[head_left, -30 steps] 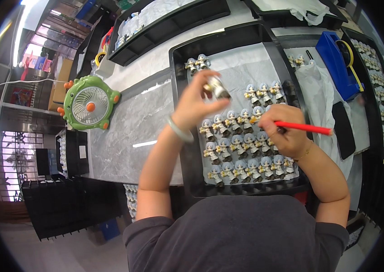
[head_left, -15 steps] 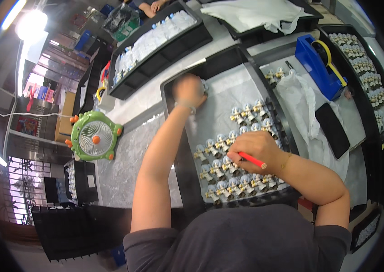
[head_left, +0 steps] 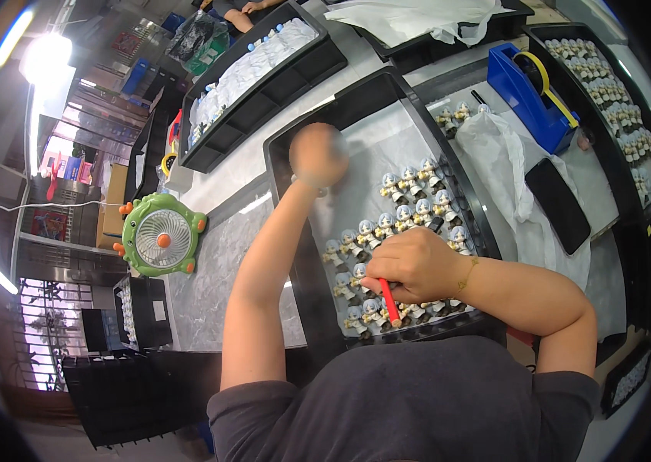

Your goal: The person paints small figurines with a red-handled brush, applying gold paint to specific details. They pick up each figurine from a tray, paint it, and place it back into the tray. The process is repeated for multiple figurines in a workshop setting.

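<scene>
My right hand is closed around a slim red pencil-like stick. The stick's pale flat end points toward me, and a dark end shows beyond my fingers. Beneath that hand stand rows of small pale-haired figurines in white and dark clothing. They rest on white lining paper in a long black tray. My left hand is over the tray's far left corner. It is smeared, so its fingers and anything in them cannot be made out.
A green animal-shaped fan stands at left. Beyond my tray is another black tray with wrapped figurines. To the right lie a blue tape dispenser, a black phone and crumpled white sheeting. A figurine tray sits far right.
My right hand has shifted slightly left, and the red stick has swung so its pale end points more toward me. The left hand stays near the far left corner. The whole view has shifted slightly.
</scene>
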Demonstrator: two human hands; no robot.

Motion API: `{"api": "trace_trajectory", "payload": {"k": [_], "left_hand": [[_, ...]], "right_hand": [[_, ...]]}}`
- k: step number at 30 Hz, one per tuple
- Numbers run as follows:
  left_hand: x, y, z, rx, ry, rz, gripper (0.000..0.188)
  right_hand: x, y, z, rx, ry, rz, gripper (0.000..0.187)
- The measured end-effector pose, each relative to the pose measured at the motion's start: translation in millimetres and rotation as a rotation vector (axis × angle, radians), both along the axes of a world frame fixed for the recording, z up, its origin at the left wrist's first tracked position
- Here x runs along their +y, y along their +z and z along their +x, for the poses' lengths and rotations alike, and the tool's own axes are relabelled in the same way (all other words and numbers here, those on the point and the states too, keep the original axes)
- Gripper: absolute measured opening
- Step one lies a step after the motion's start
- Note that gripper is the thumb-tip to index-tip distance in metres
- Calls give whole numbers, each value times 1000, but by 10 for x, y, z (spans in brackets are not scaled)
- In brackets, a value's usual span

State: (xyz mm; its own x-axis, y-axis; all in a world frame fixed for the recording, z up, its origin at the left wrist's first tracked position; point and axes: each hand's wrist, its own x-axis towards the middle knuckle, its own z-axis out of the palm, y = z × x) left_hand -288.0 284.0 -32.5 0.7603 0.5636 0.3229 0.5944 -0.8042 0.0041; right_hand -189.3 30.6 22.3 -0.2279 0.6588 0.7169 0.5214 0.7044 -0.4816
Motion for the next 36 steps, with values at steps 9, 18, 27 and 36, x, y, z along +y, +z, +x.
{"api": "trace_trajectory", "payload": {"k": [9,18,27,36], "left_hand": [[-778,148,379,345,3,-703,38],[-1135,716,-367,-835,-120,-1586,46],[-1668,826,-612,-1001,-395,-1683,91],[-1634,737,-648,-942,-709,-1647,76]], "right_hand": [[17,-32,22,28,-28,-35,21],[75,43,197,446,-103,-93,8],[80,50,185,534,-175,-280,15],[99,20,179,551,-192,-299,16]]}}
